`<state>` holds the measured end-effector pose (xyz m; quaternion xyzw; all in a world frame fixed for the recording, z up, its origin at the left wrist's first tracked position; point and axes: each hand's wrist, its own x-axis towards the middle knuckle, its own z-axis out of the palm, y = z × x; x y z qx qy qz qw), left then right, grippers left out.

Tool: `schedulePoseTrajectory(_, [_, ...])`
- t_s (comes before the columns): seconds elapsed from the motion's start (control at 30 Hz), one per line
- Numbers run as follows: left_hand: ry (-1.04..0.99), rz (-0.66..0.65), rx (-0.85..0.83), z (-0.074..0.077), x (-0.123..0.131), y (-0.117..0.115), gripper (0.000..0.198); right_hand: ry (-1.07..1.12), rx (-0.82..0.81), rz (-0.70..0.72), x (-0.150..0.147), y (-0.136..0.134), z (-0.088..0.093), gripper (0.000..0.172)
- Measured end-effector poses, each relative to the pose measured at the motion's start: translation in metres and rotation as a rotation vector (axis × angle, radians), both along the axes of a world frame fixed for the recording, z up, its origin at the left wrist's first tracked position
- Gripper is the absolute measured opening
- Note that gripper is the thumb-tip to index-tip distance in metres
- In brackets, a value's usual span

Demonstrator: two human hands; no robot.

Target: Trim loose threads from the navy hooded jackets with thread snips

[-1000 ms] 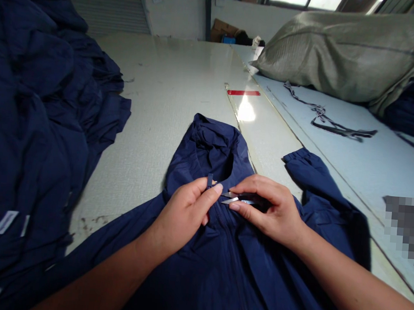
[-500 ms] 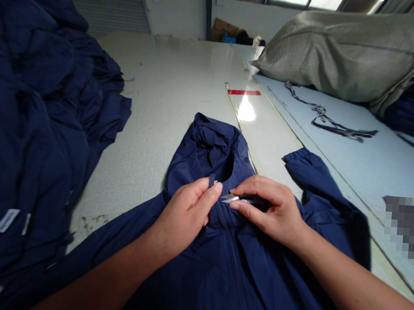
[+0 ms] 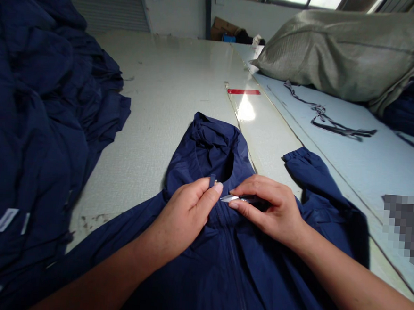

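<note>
A navy hooded jacket (image 3: 198, 277) lies front up, its hood pointing away from me and a zipper running down its middle. At the collar, my left hand (image 3: 192, 208) pinches a small dark blue tab (image 3: 212, 180) between thumb and fingers. Just right of it, my right hand (image 3: 272, 204) holds small metal snips (image 3: 230, 198) by thumb and fingers. The blades point left towards my left thumb, a little apart from it, and look closed together.
Navy garments with white labels are heaped (image 3: 51, 92) on the left of the pale table (image 3: 155, 85). A large grey-green sack (image 3: 341, 56) lies at the back right, near dark cords (image 3: 336, 126). Red tape (image 3: 243, 92) marks the table beyond the hood.
The blades of the snips have come together. Both hands have stayed almost in place.
</note>
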<state>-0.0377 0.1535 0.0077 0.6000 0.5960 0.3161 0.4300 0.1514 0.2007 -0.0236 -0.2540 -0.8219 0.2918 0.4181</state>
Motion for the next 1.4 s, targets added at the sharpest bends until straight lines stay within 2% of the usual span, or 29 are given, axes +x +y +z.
schedulePoseTrajectory(0.13, [-0.023, -0.010, -0.050, -0.002, -0.003, 0.001, 0.039, 0.040, -0.074, -0.016, -0.001, 0.000, 0.000, 0.006])
schedulePoseTrajectory(0.2, [-0.077, -0.019, -0.097, -0.004, -0.006, 0.002, 0.041, 0.114, -0.232, -0.076, -0.001, 0.002, -0.002, 0.008])
schedulePoseTrajectory(0.3, [-0.208, -0.058, -0.181, -0.005, -0.011, 0.005, 0.043, 0.254, -0.544, -0.182, 0.000, 0.006, -0.007, 0.020])
schedulePoseTrajectory(0.4, [-0.377, -0.102, -0.234, -0.004, -0.015, 0.008, 0.040, 0.300, -0.685, -0.184, 0.000, 0.008, -0.010, 0.031])
schedulePoseTrajectory(0.5, [-0.483, -0.128, -0.270, -0.001, -0.018, 0.010, 0.036, 0.277, -0.595, -0.116, -0.001, 0.005, -0.010, 0.032])
schedulePoseTrajectory(0.67, [-0.473, -0.167, -0.274, 0.004, -0.019, 0.010, 0.033, 0.171, -0.408, -0.101, -0.009, -0.005, -0.005, 0.044])
schedulePoseTrajectory(0.7, [-0.451, -0.190, -0.278, 0.004, -0.019, 0.010, 0.032, 0.149, -0.381, -0.094, -0.011, -0.006, -0.004, 0.042])
schedulePoseTrajectory(0.77, [-0.401, -0.239, -0.287, 0.005, -0.019, 0.010, 0.032, 0.133, -0.347, -0.092, -0.014, -0.006, -0.003, 0.027])
schedulePoseTrajectory(0.8, [-0.383, -0.256, -0.294, 0.005, -0.019, 0.010, 0.032, 0.145, -0.353, -0.123, -0.015, -0.005, -0.003, 0.022])
schedulePoseTrajectory(0.93, [-0.368, -0.240, -0.336, 0.005, -0.021, 0.012, 0.028, 0.278, -0.510, -0.373, -0.008, 0.005, -0.008, 0.031])
schedulePoseTrajectory(1.0, [-0.369, -0.226, -0.344, 0.005, -0.022, 0.013, 0.029, 0.320, -0.573, -0.400, -0.004, 0.008, -0.011, 0.038])
schedulePoseTrajectory(1.1, [-0.375, -0.205, -0.343, 0.004, -0.023, 0.014, 0.034, 0.282, -0.553, -0.274, -0.003, 0.007, -0.010, 0.035])
schedulePoseTrajectory(1.13, [-0.367, -0.202, -0.342, 0.003, -0.023, 0.014, 0.035, 0.249, -0.521, -0.211, -0.004, 0.006, -0.009, 0.029])
schedulePoseTrajectory(1.23, [-0.305, -0.226, -0.338, 0.002, -0.022, 0.014, 0.034, 0.178, -0.414, -0.056, -0.010, 0.001, -0.004, 0.029])
schedulePoseTrajectory(1.3, [-0.265, -0.249, -0.328, 0.002, -0.021, 0.013, 0.031, 0.176, -0.385, -0.037, -0.012, 0.001, -0.002, 0.018])
schedulePoseTrajectory(1.4, [-0.245, -0.218, -0.314, 0.003, -0.018, 0.011, 0.033, 0.220, -0.439, -0.124, -0.010, 0.002, -0.003, 0.024])
